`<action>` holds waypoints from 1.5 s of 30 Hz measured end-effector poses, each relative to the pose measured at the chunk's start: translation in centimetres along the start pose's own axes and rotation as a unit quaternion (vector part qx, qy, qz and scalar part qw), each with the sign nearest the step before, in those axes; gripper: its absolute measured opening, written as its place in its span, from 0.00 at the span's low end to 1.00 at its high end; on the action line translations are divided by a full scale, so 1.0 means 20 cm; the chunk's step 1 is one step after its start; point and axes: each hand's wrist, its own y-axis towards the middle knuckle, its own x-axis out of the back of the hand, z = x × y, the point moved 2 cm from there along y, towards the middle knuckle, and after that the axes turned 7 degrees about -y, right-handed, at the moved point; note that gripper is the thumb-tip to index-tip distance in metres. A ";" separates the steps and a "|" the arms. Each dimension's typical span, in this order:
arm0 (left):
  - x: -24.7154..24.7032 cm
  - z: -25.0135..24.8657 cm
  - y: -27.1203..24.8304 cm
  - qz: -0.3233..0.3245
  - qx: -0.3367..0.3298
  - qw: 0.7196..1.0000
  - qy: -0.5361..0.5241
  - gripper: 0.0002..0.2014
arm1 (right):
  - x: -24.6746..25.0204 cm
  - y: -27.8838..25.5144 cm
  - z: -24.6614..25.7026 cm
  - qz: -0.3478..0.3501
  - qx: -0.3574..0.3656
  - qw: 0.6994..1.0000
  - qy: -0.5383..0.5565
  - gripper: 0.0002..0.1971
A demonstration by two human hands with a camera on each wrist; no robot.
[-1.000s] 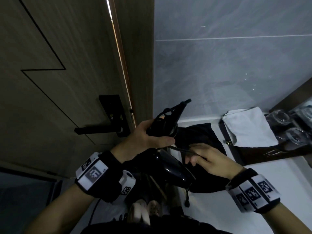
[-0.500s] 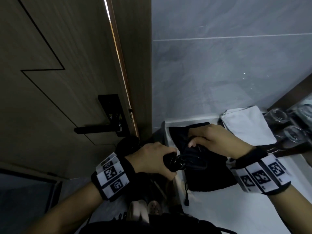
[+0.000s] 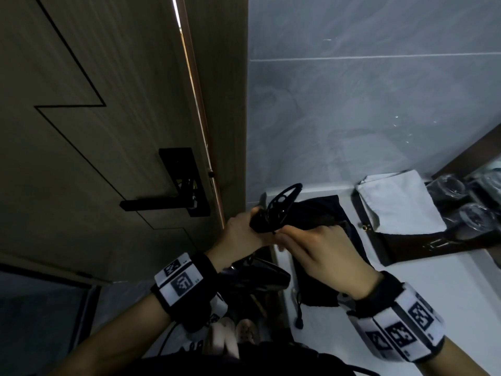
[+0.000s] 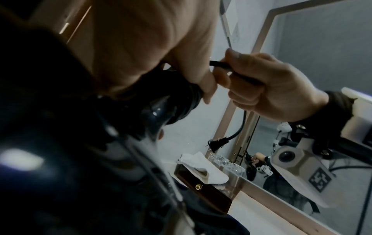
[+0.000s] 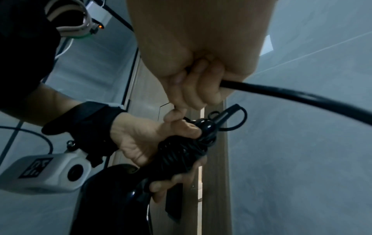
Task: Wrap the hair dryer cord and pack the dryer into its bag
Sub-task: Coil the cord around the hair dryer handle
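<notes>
My left hand (image 3: 250,223) grips the black hair dryer (image 3: 257,275) by its handle, where several turns of cord (image 5: 179,152) are wound. The handle end with its hanging loop (image 3: 284,196) points up and away. My right hand (image 3: 287,238) is fisted round the free cord (image 5: 281,92) and touches the left hand. The plug (image 4: 278,143) dangles below the right hand (image 4: 261,89). The black drawstring bag (image 3: 328,210) lies flat on the white counter (image 3: 406,294) under my right hand.
A wooden door with a black lever handle (image 3: 162,203) stands close on the left. A white folded cloth (image 3: 401,207) on a dark tray (image 3: 406,245) and drinking glasses (image 3: 474,215) sit at the back right. A mirror (image 4: 302,143) runs along the counter.
The left hand has swung the dryer handle from low over the bag back up. The right hand has come off the bag area and drawn the cord in against the left hand.
</notes>
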 end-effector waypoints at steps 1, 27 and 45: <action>0.00 0.01 -0.01 0.011 0.008 0.999 -0.044 0.21 | 0.00 -0.01 -0.01 0.003 -0.004 1.000 0.008 0.17; 0.06 -0.10 -0.10 0.106 -0.078 0.951 -0.280 0.10 | -0.14 0.03 -0.35 0.096 -0.063 0.977 0.179 0.21; -0.03 -0.05 -0.09 0.135 -0.138 0.971 0.138 0.12 | 0.24 0.28 -0.06 0.073 0.077 0.986 -0.126 0.01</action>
